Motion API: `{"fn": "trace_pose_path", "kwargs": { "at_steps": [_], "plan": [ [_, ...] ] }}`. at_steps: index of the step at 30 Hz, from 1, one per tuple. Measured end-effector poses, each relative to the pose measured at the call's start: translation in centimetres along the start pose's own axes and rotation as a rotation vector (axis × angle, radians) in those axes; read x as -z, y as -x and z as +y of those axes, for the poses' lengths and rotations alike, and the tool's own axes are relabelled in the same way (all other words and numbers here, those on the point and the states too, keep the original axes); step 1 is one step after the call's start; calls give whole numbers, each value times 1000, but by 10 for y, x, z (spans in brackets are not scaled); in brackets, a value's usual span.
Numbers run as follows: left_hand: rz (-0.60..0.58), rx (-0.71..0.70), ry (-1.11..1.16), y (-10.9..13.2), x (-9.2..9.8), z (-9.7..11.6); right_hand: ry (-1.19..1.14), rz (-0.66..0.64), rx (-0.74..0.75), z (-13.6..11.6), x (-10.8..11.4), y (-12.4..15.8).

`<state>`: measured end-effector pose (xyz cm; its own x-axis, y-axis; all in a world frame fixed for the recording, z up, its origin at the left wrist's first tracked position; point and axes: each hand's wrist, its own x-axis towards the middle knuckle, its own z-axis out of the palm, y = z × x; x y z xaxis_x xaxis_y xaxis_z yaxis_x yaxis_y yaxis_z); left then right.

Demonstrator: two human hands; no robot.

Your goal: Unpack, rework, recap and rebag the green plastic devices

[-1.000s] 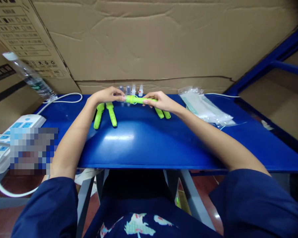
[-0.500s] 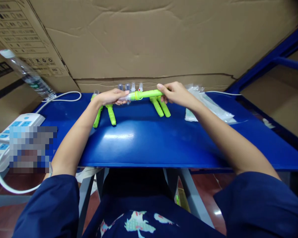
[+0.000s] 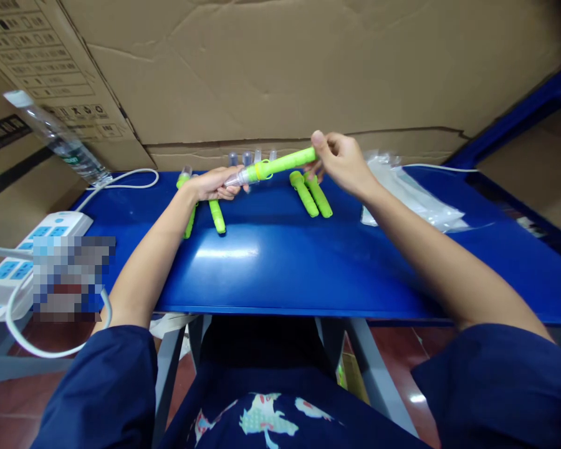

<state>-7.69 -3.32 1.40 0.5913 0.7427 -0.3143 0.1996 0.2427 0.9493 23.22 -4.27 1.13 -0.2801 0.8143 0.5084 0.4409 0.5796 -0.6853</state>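
Head view: my right hand [image 3: 341, 163] lifts the green tube [image 3: 280, 165] by its end; my left hand [image 3: 215, 184] pinches its clear tip [image 3: 234, 179] to steady it.

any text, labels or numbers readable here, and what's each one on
Nothing can be read for certain.
Cardboard box: a printed table and handling symbols, too small and blurred.
Water bottle: green label, blurred.
Power strip: no legible marking.
Green tube held by both hands: no print visible.
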Motion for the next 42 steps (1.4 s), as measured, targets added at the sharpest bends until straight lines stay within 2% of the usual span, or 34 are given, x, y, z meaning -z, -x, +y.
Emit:
{"fn": "trace_pose_path", "kwargs": {
  "at_steps": [4, 8, 10, 15, 22, 25, 27, 32, 33, 37, 42],
  "plan": [
    [40, -38, -11, 0, 1, -2, -246, -135, -64, 15, 2, -8],
    [61, -65, -21, -5, 0, -6, -274, -208, -106, 15, 2, -8],
    [63, -67, -23, -7, -2, -8, -240, -165, -74, 13, 3, -7],
    [91, -51, 19, -10, -7, -8, -202, 37, 27, 16, 11, -13],
    [188, -91, 12, -15, -13, -6, -214, 53, -12, 39, 18, -19],
    [231, -107, -140, -14, -15, -4, -244, 95, -46, 45, 24, -22],
    [307, -144, -330, -14, -18, -1, -264, 139, -79, 45, 28, -24],
    [657, -215, -883, -30, -36, -1, -320, 212, -177, 41, 32, -25],
    [719, -223, -925, -37, -41, -2, -325, 217, -183, 40, 32, -26],
    [812, -294, -981, -71, -54, -5, -308, 232, -183, 40, 30, -26],
    [854, -309, -1067, -103, -47, 2, -255, 260, -140, 38, 27, -27]
  ]
}}
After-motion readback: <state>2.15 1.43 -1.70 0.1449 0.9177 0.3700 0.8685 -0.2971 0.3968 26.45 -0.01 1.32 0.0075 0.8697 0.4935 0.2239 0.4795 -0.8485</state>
